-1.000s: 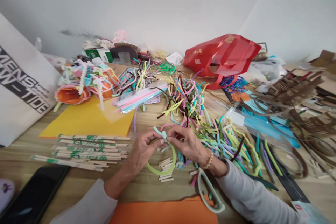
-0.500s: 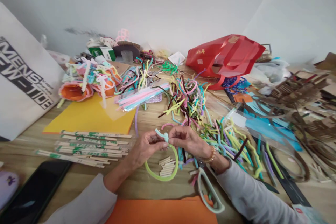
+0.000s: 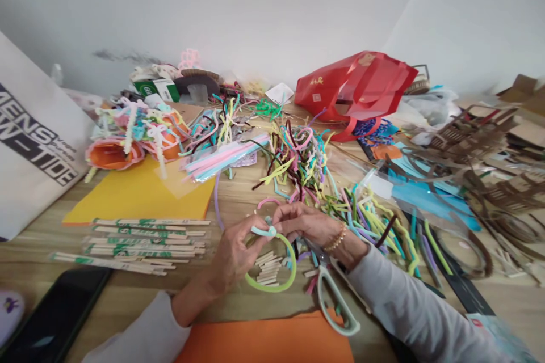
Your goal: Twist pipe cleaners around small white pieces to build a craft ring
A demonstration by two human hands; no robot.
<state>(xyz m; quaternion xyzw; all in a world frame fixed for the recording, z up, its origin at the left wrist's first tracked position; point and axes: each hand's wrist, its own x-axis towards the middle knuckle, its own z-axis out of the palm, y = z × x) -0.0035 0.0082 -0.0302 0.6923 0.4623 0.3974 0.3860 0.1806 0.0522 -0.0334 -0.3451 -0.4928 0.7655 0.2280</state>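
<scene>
Both hands meet over the middle of the table, fingers pinched at the top of a yellow-green pipe cleaner ring. A short light-blue pipe cleaner is twisted round the ring there, one end sticking out to the left. My left hand grips this joint from the left, thumb below. From the right, my right hand, with a beaded bracelet at the wrist, pinches the same spot; its fingertips partly hide the twist. Through the ring, short cut wooden sticks show on the table.
Scissors lie by my right forearm, over orange paper. Wrapped chopsticks and a phone are at left. Loose pipe cleaners pile up ahead and to the right. A red bag stands at the back.
The ring has turned and shifted slightly right. The light-blue end now points lower and further left, and my left fingers have moved in over the twist. The whole view has shifted a little.
</scene>
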